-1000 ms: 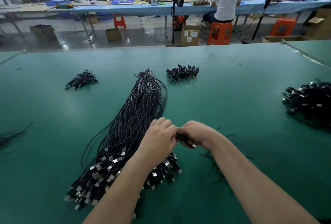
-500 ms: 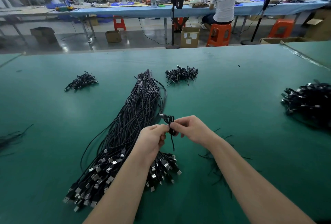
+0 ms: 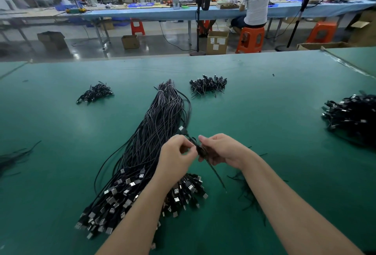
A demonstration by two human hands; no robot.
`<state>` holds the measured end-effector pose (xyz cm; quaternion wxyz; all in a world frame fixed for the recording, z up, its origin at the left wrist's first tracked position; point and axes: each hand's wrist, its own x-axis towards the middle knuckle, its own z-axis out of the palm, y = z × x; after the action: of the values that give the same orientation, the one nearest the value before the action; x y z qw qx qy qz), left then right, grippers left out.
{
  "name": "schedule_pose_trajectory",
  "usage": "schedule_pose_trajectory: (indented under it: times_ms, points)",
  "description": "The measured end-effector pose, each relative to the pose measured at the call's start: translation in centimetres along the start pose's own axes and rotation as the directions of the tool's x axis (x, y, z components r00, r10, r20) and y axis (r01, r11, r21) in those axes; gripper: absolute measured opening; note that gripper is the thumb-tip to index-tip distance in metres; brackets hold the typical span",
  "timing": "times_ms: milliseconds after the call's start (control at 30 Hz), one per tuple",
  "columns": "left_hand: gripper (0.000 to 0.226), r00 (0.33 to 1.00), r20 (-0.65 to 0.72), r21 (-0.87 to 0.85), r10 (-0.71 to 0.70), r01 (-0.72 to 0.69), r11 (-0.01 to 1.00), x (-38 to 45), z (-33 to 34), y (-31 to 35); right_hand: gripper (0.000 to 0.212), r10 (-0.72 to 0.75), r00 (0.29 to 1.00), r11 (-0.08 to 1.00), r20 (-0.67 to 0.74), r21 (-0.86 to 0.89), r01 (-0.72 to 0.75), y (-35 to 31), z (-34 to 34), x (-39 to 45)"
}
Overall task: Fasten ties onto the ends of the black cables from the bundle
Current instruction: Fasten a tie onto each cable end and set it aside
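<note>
Your bundle (image 3: 154,144) lies on the surface (image 3: 264,112) straight ahead, its plug ends nearest you and to the left, its far end pointing away. Your left hand (image 3: 176,156) and right hand (image 3: 223,149) meet just above its right side, holding a coiled cable (image 3: 200,148) between them. Small heaps sit behind: one far left (image 3: 94,92), one right of the bundle's tip (image 3: 207,85). A larger pile (image 3: 354,115) lies at your right edge. Loose ties (image 3: 247,191) lie under your right forearm.

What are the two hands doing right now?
Left hand: pinching the thin black coiled cable.
Right hand: gripping the same cable, its loose tail hanging down.
</note>
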<state>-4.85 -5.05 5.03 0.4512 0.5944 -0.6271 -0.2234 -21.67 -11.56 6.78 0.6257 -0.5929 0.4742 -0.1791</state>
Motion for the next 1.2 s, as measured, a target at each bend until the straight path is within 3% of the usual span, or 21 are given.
schedule_pose_trajectory:
  times_ms: [67, 100, 167, 233, 333, 433, 567, 633, 700, 733, 800, 900, 967, 1033, 1100, 1200]
  points:
    - [0.021, 0.940, 0.042, -0.340, -0.338, 0.332, 0.880, 0.5, -0.4, -0.5, 0.013, -0.182, 0.981, 0.983, -0.067, -0.032, 0.180, 0.7, 0.0, 0.1]
    - [0.026, 0.890, 0.090, -0.468, -0.448, 0.435, 0.770, 0.7, -0.4, -0.8, 0.017, -0.262, 0.962, 0.964, -0.079, -0.067, 0.257, 1.0, 0.2, 0.2]
    - [0.031, 0.819, 0.203, -0.613, -0.537, 0.534, 0.583, 0.9, -0.4, -1.3, 0.026, -0.327, 0.942, 0.942, -0.072, -0.100, 0.320, 1.1, 0.8, 0.1]
    - [0.027, 0.802, 0.274, -0.642, -0.531, 0.563, 0.520, 0.8, -0.2, -1.5, 0.016, -0.349, 0.934, 0.934, -0.070, -0.099, 0.342, 0.8, 1.1, 0.1]
    - [0.018, 0.832, 0.259, -0.629, -0.490, 0.530, 0.568, 0.4, 0.0, -1.1, 0.017, -0.353, 0.931, 0.928, -0.093, -0.165, 0.335, 0.3, 1.0, 0.1]
    - [0.015, 0.903, 0.130, -0.528, -0.409, 0.412, 0.742, -0.1, 0.1, -0.1, 0.014, -0.281, 0.948, 0.959, -0.151, -0.072, 0.273, -0.2, 1.3, 0.4]
    - [0.022, 0.998, -0.053, -0.136, -0.047, 0.039, 0.990, -0.6, 0.2, 0.8, 0.015, -0.115, 0.991, 0.988, -0.063, 0.094, 0.121, -0.9, 0.5, 0.4]
    - [0.021, 0.988, -0.062, 0.070, 0.145, -0.141, 0.988, -0.5, 0.0, 0.8, 0.018, -0.067, 0.998, 0.991, 0.006, 0.112, 0.066, -1.0, 0.2, 0.2]
    - [0.021, 0.978, -0.055, 0.128, 0.202, -0.194, 0.973, -0.5, -0.1, 0.6, 0.022, -0.035, 0.998, 0.989, 0.042, 0.147, 0.028, -0.8, 0.1, 0.1]
    - [0.020, 0.986, -0.052, 0.084, 0.156, -0.151, 0.985, -0.5, -0.1, 0.4, 0.024, -0.038, 0.998, 0.981, 0.055, 0.191, 0.027, -0.6, 0.1, 0.1]
    - [0.015, 0.997, -0.025, -0.141, -0.079, 0.075, 0.987, -0.3, -0.2, 0.2, 0.022, -0.096, 0.993, 0.957, 0.070, 0.281, 0.073, -0.3, -0.1, -0.1]
    - [0.021, 0.905, 0.125, -0.519, -0.407, 0.410, 0.750, 0.1, -0.4, -0.4, 0.019, -0.246, 0.969, 0.960, 0.031, 0.144, 0.239, 0.1, -0.2, -0.4]
    - [0.022, 0.858, 0.232, -0.653, -0.459, 0.487, 0.580, 0.2, -0.2, -0.6, 0.022, -0.322, 0.947, 0.945, -0.014, -0.057, 0.321, 0.3, 0.3, -0.3]
    - [0.028, 0.836, 0.260, -0.694, -0.483, 0.510, 0.509, 0.2, 0.0, -0.4, 0.011, -0.347, 0.935, 0.930, -0.073, -0.159, 0.333, 0.3, 0.6, -0.2]
    - [0.029, 0.836, 0.236, -0.676, -0.496, 0.508, 0.534, 0.1, 0.2, -0.1, 0.008, -0.340, 0.936, 0.929, -0.091, -0.190, 0.319, 0.2, 0.6, -0.3]
    - [0.023, 0.899, 0.110, -0.574, -0.423, 0.405, 0.712, -0.3, 0.2, 0.5, 0.023, -0.244, 0.967, 0.965, -0.071, -0.119, 0.235, -0.3, 0.7, -0.4]
